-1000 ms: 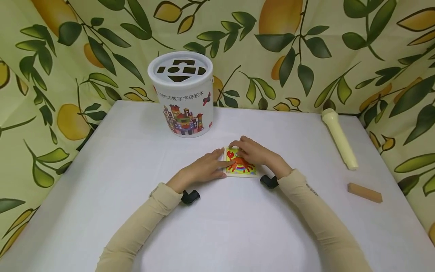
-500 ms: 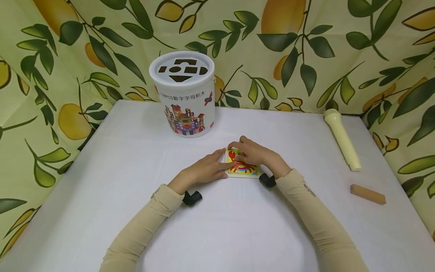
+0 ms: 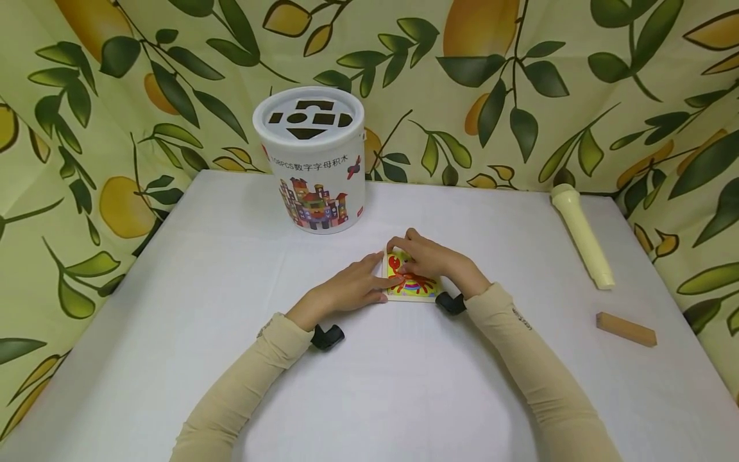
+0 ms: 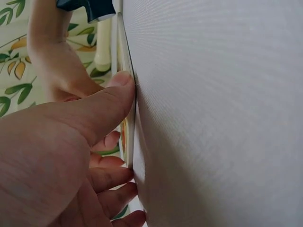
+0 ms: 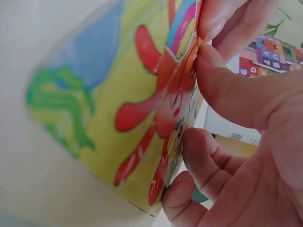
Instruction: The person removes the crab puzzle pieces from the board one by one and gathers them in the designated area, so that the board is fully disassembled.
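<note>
Lying on the white table (image 3: 369, 391), the crab board (image 3: 412, 296) sits between both hands, near the white bucket (image 3: 314, 167). From where I stand, the left hand (image 3: 350, 286), fingers spread, steadies the board's left edge, one finger reaching over the picture; the right hand (image 3: 432, 258) arches above, bent fingertips touching, though I can't tell whether they pinch anything. I'd hold that edge firm and press evenly so it doesn't slide. The bucket's lid (image 3: 308, 125) has shaped cut-outs; what's inside I can't see.
</note>
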`<state>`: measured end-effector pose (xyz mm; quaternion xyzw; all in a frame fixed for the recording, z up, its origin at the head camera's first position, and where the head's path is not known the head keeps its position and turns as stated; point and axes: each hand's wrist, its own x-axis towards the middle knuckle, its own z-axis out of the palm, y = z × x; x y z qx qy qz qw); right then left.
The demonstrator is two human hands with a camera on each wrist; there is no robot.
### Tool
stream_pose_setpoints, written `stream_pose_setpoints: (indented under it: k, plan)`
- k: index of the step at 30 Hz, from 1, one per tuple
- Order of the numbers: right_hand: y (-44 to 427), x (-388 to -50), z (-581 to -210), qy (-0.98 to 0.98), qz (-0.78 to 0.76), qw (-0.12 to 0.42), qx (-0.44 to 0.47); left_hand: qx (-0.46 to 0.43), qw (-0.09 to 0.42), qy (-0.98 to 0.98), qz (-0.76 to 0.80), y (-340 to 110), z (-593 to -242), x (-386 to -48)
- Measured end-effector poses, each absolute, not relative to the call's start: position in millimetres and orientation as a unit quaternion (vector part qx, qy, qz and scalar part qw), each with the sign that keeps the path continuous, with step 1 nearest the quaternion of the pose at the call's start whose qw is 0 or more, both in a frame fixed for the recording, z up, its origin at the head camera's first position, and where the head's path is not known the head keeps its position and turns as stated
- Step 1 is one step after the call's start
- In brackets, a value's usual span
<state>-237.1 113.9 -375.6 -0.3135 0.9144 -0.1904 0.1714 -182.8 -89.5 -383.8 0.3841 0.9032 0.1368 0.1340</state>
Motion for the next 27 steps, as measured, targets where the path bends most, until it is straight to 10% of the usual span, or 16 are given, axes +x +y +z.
stream_pose_setpoints:
  k: [27]
  plan:
    - [116.4, -236.5, -382.2, 0.918, -0.224, 0.122, -0.304, 0.363, 0.123, 0.901, 0.201, -90.6, -388.6, -186.2]
